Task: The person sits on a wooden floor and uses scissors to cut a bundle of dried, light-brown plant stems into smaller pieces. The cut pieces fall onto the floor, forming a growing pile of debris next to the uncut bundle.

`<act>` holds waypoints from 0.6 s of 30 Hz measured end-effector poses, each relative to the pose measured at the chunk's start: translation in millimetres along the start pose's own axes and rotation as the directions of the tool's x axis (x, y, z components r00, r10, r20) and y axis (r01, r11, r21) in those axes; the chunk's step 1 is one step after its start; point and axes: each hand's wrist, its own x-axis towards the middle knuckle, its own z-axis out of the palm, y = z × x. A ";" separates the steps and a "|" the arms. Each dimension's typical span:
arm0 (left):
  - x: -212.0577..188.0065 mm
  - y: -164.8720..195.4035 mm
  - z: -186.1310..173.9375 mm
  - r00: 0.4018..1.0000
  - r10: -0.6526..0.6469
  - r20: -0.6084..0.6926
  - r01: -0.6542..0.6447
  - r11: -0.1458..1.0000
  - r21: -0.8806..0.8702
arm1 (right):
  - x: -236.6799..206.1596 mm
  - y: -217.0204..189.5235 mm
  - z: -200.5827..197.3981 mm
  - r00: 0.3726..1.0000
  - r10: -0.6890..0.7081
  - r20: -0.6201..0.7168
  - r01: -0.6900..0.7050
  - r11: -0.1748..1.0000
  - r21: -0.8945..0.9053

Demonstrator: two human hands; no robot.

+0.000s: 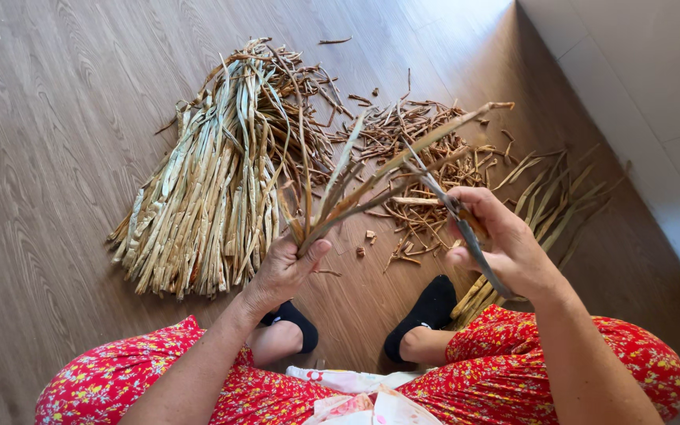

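Your left hand [283, 267] is closed around the base of a small bunch of dried leaf strips [371, 177], thumb pressed over the stems, so the pale, papery blades fan upward and to the right, the longest one ending in a brown curled tip. Your right hand [497, 240] is gripped on a slim knife [466, 228] with a dull grey blade; the blade lies along the strips you hold, though whether its edge actually bites into one is hard to make out from here.

On the floor [57, 118] beyond your left hand lies a broad sheaf of dried strips [206, 181], flat, ribbon-like and straw-coloured with greenish streaks, their ends lined up toward you and gathered narrower at the far end. Just beside it, toward the middle, sits a loose heap of brown trimmings [419, 165], short, curled and brittle-looking. Near your right knee a smaller row of olive-tan strips [548, 208] lies close to the wall [639, 86].

The floor is wood-grain plank in a grey-brown tone, smooth and matte. The wall on the right is pale and plain, meeting the floor in a shadowed line. You sit with knees apart in red flowered trousers [120, 378], both feet in black socks [426, 311] planted on the floor
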 end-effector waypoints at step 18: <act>-4.8 3.3 -2.0 0.999 -0.047 -0.024 0.047 0.999 -0.005 | -4.8 13.6 -2.6 0.994 -0.031 -0.107 0.058 0.963 0.262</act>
